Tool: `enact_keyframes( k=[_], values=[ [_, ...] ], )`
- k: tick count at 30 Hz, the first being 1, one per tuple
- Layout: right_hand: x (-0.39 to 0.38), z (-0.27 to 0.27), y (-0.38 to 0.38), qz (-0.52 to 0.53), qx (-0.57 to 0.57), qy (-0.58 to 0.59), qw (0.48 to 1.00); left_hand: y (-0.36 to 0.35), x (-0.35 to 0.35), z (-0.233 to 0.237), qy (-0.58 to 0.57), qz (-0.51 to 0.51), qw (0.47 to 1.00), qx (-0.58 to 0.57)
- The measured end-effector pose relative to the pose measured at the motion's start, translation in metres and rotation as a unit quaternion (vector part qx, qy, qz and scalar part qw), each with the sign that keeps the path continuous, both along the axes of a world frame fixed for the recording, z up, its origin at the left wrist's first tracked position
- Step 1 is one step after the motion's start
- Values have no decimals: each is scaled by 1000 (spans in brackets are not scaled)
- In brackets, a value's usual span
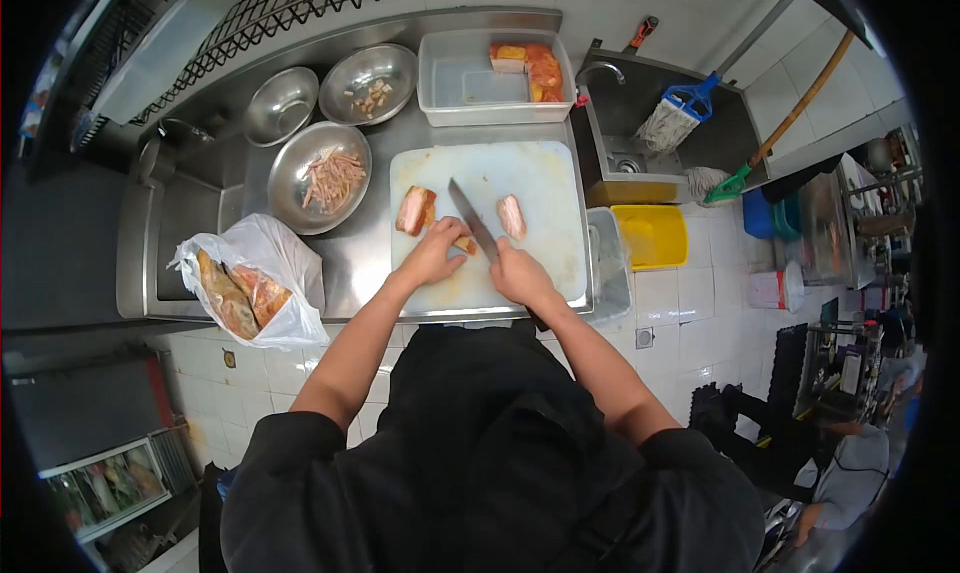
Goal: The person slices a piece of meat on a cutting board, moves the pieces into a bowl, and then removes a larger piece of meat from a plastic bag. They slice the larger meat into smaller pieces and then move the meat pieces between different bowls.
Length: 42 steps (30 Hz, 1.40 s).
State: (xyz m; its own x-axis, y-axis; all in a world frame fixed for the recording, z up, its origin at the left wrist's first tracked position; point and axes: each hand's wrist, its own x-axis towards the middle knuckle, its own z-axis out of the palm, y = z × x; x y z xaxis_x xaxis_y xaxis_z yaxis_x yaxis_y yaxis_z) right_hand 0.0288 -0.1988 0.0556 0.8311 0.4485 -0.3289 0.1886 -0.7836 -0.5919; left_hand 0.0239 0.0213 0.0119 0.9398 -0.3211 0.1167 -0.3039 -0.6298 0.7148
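Note:
My right hand point(520, 275) is wrapped round the handle of a kitchen knife point(472, 218), whose long blade points away and to the left over the white cutting board point(540, 173). Curled on the board, my left hand point(434, 255) holds a small browned piece of pork belly point(465, 244) under its fingertips, just left of the blade. A larger chunk of pork belly point(411, 211) lies beyond that hand, partly next to its fingers. To the right of the knife rests another piece of pork point(511, 217), with pale and pink layers showing.
Metal bowls stand to the left: one of meat strips point(333, 181), one of small chunks point(368, 98), and another bowl point(282, 107). A plastic tub point(495, 119) with pork stands behind the board. A bag of meat point(285, 258) sits front left; a sink point(640, 123) lies right.

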Motion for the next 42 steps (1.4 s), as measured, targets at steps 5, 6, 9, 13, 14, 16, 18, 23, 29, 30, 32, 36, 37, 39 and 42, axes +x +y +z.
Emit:
enact_keyframes(
  k=[5, 6, 9, 13, 14, 16, 18, 23, 29, 30, 32, 36, 37, 39, 42],
  values=[
    [-12, 3, -52, -77, 87, 4, 993, -6, -10, 9, 72, 13, 992, 103],
    [-12, 5, -63, -72, 90, 4, 993, -10, -13, 10, 112, 60, 991, 35],
    [-12, 4, -90, -93, 71, 24, 993, -10, -18, 13, 235, 161, 920, -267],
    [-11, -13, -111, -170, 150, 58, 972, -12, -27, 23, 290, 193, 744, -570],
    [-11, -18, -115, -176, 155, 41, 971, -13, -29, 27, 287, 198, 744, -570],
    [-8, -19, -120, -160, 139, 52, 976, -17, -30, 30, 281, 183, 717, -611],
    [-5, -12, -122, -147, 122, 62, 980, -22, -33, 33, 275, 183, 712, -619],
    [-5, -29, -128, -122, 73, 79, 987, -32, -33, 36, 255, 191, 722, -614],
    [-8, -3, -123, -108, 31, 22, 993, -41, -16, 30, 26, 247, 956, 155],
    [-8, -4, -122, -113, 27, 21, 993, -44, -7, 15, -12, 216, 967, 135],
    [-9, -11, -119, -105, 34, 21, 994, -57, 12, 6, -48, 178, 976, 113],
    [-12, -13, -108, -115, 33, 0, 993, -88, 50, 21, 3, 109, 994, 16],
    [-15, -13, -104, -132, 47, -11, 990, -92, 59, 26, 38, 85, 991, 94],
    [-19, -15, -103, -163, 55, -23, 985, -88, 87, 39, 118, -7, 985, 126],
    [-23, -19, -102, -192, 61, -12, 979, -76, 98, 19, 228, -123, 964, 50]
  ],
)
